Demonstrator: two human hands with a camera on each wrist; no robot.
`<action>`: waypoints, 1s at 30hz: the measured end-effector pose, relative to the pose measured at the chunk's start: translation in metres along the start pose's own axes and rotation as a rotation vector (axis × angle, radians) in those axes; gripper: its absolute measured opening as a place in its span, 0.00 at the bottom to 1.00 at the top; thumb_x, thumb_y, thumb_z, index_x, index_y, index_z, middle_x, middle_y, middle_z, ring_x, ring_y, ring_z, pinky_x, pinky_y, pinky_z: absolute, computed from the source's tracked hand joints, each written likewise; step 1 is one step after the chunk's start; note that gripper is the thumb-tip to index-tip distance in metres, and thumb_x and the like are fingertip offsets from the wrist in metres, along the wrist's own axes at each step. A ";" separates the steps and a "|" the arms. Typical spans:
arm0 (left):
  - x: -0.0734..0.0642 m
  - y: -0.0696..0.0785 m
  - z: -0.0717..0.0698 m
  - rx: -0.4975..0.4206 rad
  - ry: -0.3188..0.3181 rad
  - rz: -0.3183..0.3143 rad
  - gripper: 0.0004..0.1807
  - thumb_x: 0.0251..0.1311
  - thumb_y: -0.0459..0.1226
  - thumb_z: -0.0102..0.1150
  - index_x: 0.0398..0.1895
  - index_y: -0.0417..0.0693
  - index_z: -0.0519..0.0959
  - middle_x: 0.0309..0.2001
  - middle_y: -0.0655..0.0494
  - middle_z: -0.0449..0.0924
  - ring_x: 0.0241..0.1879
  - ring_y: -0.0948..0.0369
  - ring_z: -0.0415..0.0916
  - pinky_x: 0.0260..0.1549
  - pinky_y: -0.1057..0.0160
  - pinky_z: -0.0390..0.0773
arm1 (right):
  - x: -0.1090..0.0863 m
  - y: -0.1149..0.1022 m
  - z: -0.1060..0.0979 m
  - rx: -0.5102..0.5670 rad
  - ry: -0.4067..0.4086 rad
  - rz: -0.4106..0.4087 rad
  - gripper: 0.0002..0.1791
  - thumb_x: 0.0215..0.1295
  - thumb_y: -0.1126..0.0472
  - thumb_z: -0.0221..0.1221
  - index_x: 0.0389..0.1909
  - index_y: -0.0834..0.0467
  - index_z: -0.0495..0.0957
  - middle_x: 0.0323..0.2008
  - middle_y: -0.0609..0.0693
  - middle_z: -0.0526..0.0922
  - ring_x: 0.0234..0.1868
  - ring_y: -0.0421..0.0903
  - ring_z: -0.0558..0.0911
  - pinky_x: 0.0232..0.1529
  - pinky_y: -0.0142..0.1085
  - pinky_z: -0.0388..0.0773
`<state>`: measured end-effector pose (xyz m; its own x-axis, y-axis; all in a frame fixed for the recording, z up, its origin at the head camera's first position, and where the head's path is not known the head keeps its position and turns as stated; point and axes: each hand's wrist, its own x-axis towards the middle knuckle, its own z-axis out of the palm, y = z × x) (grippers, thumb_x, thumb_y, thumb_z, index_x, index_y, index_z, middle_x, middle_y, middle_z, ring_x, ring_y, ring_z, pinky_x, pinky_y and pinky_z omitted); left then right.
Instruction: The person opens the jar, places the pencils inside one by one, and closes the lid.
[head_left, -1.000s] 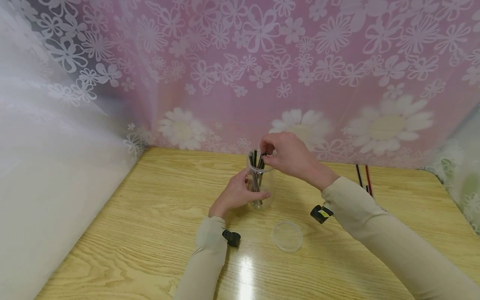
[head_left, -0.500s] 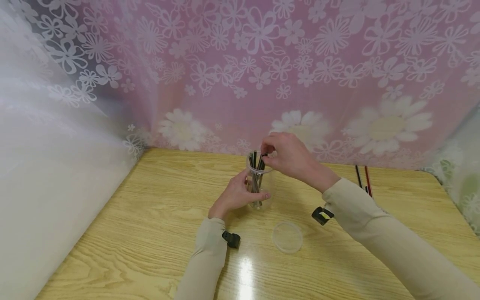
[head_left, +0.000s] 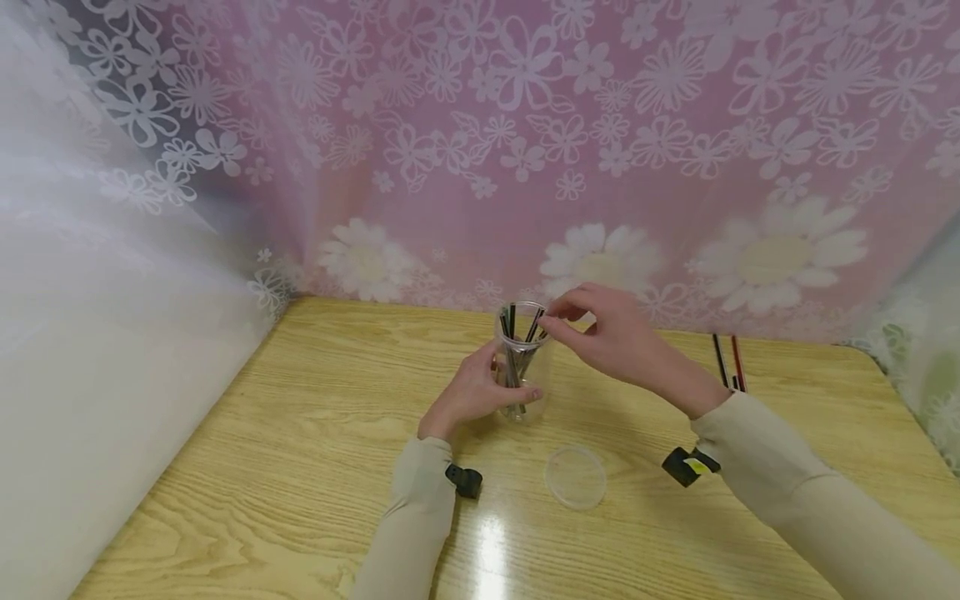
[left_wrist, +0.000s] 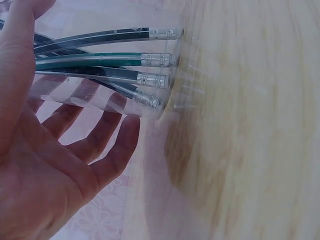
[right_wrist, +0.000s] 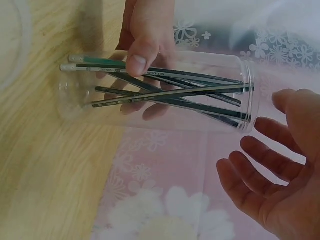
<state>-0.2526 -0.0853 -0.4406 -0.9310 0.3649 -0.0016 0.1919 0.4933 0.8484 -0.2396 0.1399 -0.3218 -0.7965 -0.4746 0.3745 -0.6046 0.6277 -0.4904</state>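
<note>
A clear plastic jar (head_left: 542, 358) stands upright on the table with several dark pencils (right_wrist: 172, 94) leaning inside. Silver ferrules at their lower ends show in the left wrist view, and one pencil (left_wrist: 100, 60) is green. My left hand (head_left: 474, 387) grips the jar's side, thumb across the front and fingers behind. Just right of the jar's mouth is my right hand (head_left: 615, 337); its fingers are loosely bent near the rim and hold nothing, as the right wrist view shows.
A round clear lid (head_left: 575, 477) lies flat on the wooden table (head_left: 315, 433) in front of the jar. Farther right are a black pencil (head_left: 721, 360) and a red pencil (head_left: 738, 358), partly hidden by the right arm. A pink flowered curtain (head_left: 465, 225) hangs behind the table.
My right hand has let go of a pencil at the jar's mouth and moved slightly right and down from it. The left hand keeps its hold on the jar.
</note>
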 end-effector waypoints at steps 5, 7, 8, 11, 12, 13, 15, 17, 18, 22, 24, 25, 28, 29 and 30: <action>-0.001 0.003 0.000 -0.011 -0.007 0.009 0.42 0.53 0.58 0.75 0.72 0.75 0.66 0.50 0.60 0.83 0.46 0.63 0.82 0.48 0.52 0.81 | -0.028 0.010 -0.011 0.029 0.010 0.093 0.10 0.76 0.52 0.59 0.47 0.51 0.86 0.44 0.48 0.85 0.46 0.45 0.82 0.40 0.36 0.82; -0.002 0.003 0.000 -0.017 -0.011 0.005 0.42 0.53 0.57 0.75 0.71 0.74 0.67 0.48 0.60 0.84 0.45 0.63 0.82 0.48 0.53 0.81 | -0.040 0.017 -0.015 0.029 0.015 0.123 0.10 0.76 0.51 0.58 0.47 0.49 0.85 0.44 0.47 0.85 0.47 0.43 0.82 0.40 0.35 0.82; -0.002 0.004 0.000 -0.019 -0.012 0.005 0.41 0.53 0.57 0.75 0.71 0.73 0.67 0.47 0.60 0.84 0.45 0.63 0.83 0.47 0.53 0.81 | -0.046 0.020 -0.017 0.030 0.023 0.139 0.10 0.76 0.51 0.58 0.47 0.48 0.85 0.45 0.46 0.85 0.47 0.42 0.82 0.40 0.34 0.82; -0.003 0.003 0.000 -0.016 -0.013 0.004 0.41 0.53 0.57 0.76 0.70 0.72 0.68 0.44 0.60 0.85 0.42 0.62 0.83 0.46 0.53 0.81 | -0.061 0.034 -0.020 0.004 0.070 0.160 0.08 0.76 0.51 0.59 0.47 0.48 0.84 0.43 0.45 0.86 0.44 0.37 0.82 0.39 0.30 0.82; -0.003 0.003 -0.001 -0.014 -0.013 0.002 0.41 0.53 0.58 0.76 0.70 0.72 0.68 0.44 0.60 0.85 0.42 0.62 0.83 0.46 0.53 0.81 | -0.065 0.038 -0.020 -0.007 0.086 0.164 0.08 0.75 0.51 0.60 0.47 0.48 0.84 0.43 0.45 0.86 0.43 0.35 0.82 0.38 0.29 0.82; -0.003 0.002 -0.001 -0.013 -0.011 0.003 0.41 0.53 0.58 0.75 0.70 0.72 0.68 0.44 0.60 0.85 0.42 0.62 0.83 0.46 0.53 0.81 | -0.070 0.043 -0.021 -0.017 0.102 0.170 0.08 0.75 0.52 0.61 0.47 0.48 0.84 0.42 0.46 0.87 0.42 0.34 0.81 0.37 0.28 0.82; -0.004 0.002 -0.001 -0.007 -0.008 -0.003 0.42 0.53 0.58 0.75 0.71 0.72 0.67 0.44 0.59 0.84 0.42 0.61 0.82 0.46 0.52 0.81 | -0.079 0.052 -0.021 -0.037 0.122 0.186 0.08 0.74 0.52 0.61 0.47 0.50 0.84 0.42 0.47 0.87 0.41 0.30 0.80 0.36 0.27 0.81; -0.004 0.001 -0.001 -0.001 -0.004 -0.009 0.42 0.52 0.59 0.75 0.71 0.73 0.67 0.44 0.59 0.84 0.42 0.61 0.82 0.47 0.52 0.81 | -0.087 0.061 -0.022 -0.044 0.124 0.214 0.10 0.74 0.52 0.61 0.48 0.51 0.84 0.42 0.48 0.87 0.40 0.26 0.78 0.36 0.27 0.81; -0.004 0.000 -0.001 -0.001 -0.003 -0.012 0.42 0.52 0.59 0.75 0.71 0.73 0.67 0.45 0.59 0.84 0.42 0.61 0.82 0.47 0.52 0.81 | -0.091 0.065 -0.023 -0.047 0.125 0.231 0.10 0.74 0.52 0.61 0.49 0.52 0.84 0.42 0.49 0.87 0.40 0.25 0.78 0.36 0.27 0.80; -0.003 0.000 -0.001 0.000 -0.004 -0.013 0.42 0.52 0.59 0.75 0.71 0.72 0.67 0.44 0.58 0.84 0.42 0.61 0.82 0.46 0.52 0.81 | -0.107 0.082 -0.028 -0.075 0.129 0.293 0.12 0.73 0.52 0.62 0.51 0.54 0.83 0.41 0.52 0.87 0.38 0.20 0.74 0.34 0.28 0.78; -0.003 0.000 0.000 0.001 -0.004 -0.014 0.42 0.53 0.59 0.75 0.71 0.71 0.68 0.44 0.59 0.84 0.42 0.61 0.82 0.46 0.53 0.81 | -0.115 0.090 -0.031 -0.090 0.133 0.322 0.14 0.73 0.52 0.62 0.52 0.55 0.83 0.42 0.53 0.88 0.37 0.18 0.72 0.32 0.30 0.76; -0.003 0.000 0.000 0.002 -0.005 -0.013 0.42 0.53 0.59 0.75 0.71 0.70 0.68 0.44 0.58 0.84 0.42 0.61 0.82 0.46 0.53 0.81 | -0.119 0.094 -0.032 -0.098 0.134 0.335 0.14 0.73 0.52 0.62 0.53 0.55 0.83 0.42 0.54 0.88 0.36 0.17 0.71 0.30 0.31 0.74; -0.003 0.001 0.000 0.005 -0.003 -0.013 0.43 0.53 0.59 0.74 0.72 0.69 0.67 0.44 0.59 0.84 0.43 0.62 0.82 0.47 0.52 0.81 | -0.130 0.105 -0.034 -0.104 0.134 0.373 0.17 0.73 0.51 0.61 0.55 0.56 0.81 0.42 0.56 0.87 0.36 0.14 0.69 0.28 0.32 0.72; -0.003 0.001 0.000 0.007 -0.002 -0.012 0.43 0.53 0.59 0.74 0.72 0.70 0.67 0.44 0.59 0.84 0.43 0.62 0.82 0.48 0.52 0.81 | -0.134 0.109 -0.035 -0.107 0.133 0.388 0.18 0.74 0.51 0.61 0.56 0.56 0.81 0.42 0.56 0.87 0.36 0.13 0.68 0.28 0.32 0.72; -0.002 0.001 0.000 0.008 -0.001 -0.011 0.43 0.53 0.59 0.74 0.72 0.70 0.66 0.44 0.60 0.84 0.43 0.62 0.82 0.48 0.52 0.81 | -0.137 0.112 -0.036 -0.111 0.132 0.402 0.18 0.74 0.50 0.61 0.57 0.57 0.80 0.43 0.57 0.86 0.36 0.12 0.67 0.28 0.32 0.72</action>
<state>-0.2501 -0.0854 -0.4399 -0.9327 0.3604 -0.0115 0.1843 0.5038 0.8439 -0.1982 0.2973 -0.3999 -0.9571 -0.1003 0.2719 -0.2365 0.8126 -0.5327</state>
